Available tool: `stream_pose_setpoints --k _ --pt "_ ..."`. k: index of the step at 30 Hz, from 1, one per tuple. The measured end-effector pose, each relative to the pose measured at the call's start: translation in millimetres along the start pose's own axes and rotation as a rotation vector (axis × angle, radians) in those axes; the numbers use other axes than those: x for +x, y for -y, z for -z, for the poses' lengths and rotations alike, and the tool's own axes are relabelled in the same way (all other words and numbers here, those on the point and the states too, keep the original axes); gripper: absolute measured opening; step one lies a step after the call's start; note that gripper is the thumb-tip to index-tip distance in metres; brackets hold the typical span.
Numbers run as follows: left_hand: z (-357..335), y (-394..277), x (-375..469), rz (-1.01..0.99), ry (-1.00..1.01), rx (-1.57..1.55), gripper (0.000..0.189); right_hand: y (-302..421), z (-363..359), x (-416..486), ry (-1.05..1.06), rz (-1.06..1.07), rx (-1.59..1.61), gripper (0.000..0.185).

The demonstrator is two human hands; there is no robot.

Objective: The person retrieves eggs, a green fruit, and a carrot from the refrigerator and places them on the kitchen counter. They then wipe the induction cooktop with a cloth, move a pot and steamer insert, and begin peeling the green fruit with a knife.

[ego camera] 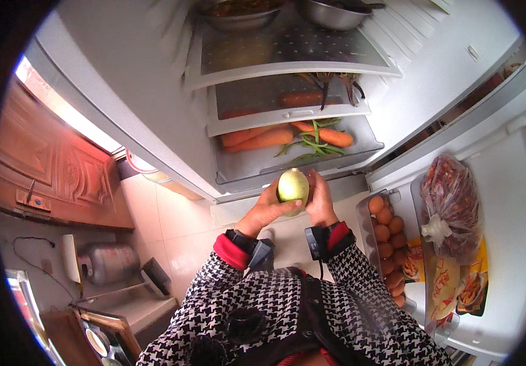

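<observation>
My left hand [265, 206] is closed around a pale green zucchini-like vegetable [293, 185], its thumb across the lower part. On the other side, my right hand [321, 197] is cupped at the vegetable's edge; its fingertips are partly hidden, so a firm hold cannot be told. Just beyond the hands is the open fridge's bottom drawer [263, 171], holding carrots [263, 139] and green chili peppers or beans [320, 145]. Above it, dark-stemmed vegetables, perhaps eggplants [324, 87], show on a shelf [290, 114].
Metal bowls [336, 16] stand on the upper glass shelf [290, 68]. At right, the fridge door's racks hold brown eggs [384, 233], a knotted plastic bag of dark red food [450, 206] and yellow packets [473, 279]. A carved wooden door [61, 160] and a gas cylinder [109, 263] are at left.
</observation>
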State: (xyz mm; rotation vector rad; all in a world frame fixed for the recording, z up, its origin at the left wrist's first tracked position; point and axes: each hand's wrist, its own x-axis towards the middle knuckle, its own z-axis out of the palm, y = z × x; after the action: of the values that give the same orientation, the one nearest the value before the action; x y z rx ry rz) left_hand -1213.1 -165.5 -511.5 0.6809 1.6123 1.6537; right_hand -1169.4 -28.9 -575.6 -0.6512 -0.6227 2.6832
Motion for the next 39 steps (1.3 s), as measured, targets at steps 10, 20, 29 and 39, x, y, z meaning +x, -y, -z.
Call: stream_pose_setpoints --k 10,20,29,39 --pt "5 -5 -4 0.010 -0.014 -0.077 0.068 -9 -32 -34 0.137 0.116 -0.167 0.034" --pt "12 -31 -6 -0.092 -0.065 -0.009 0.068 3 -70 -40 0.278 0.291 -0.492 0.044" --pt "18 -37 3 -0.328 -0.131 0.313 0.071 1 -78 -32 0.217 0.215 -0.278 0.044" --pt "51 -49 99 0.087 0.116 0.506 0.047 48 -70 29 0.190 0.342 -0.333 0.044"
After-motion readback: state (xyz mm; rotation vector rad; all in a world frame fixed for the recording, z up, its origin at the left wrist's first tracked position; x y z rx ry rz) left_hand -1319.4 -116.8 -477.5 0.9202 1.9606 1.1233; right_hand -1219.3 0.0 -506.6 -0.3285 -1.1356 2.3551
